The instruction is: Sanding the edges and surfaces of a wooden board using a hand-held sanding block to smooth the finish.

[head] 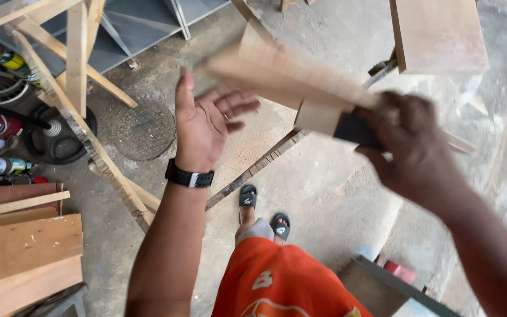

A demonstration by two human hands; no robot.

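Orange shorts point(277, 282) below, the right hand point(409, 147) clenches a dark block point(356, 129) against the blurred wooden board point(283, 76) held above the concrete floor point(324, 194). Left hand point(206, 126) hovers open-palmed, empty, beside it. Board looks light, stiff; best gripped by its edges.

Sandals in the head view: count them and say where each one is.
2. One black sandal is on the concrete floor below the open left hand; the other sandal sits just right of it, nearer the orange shorts. Both are on the person's feet.
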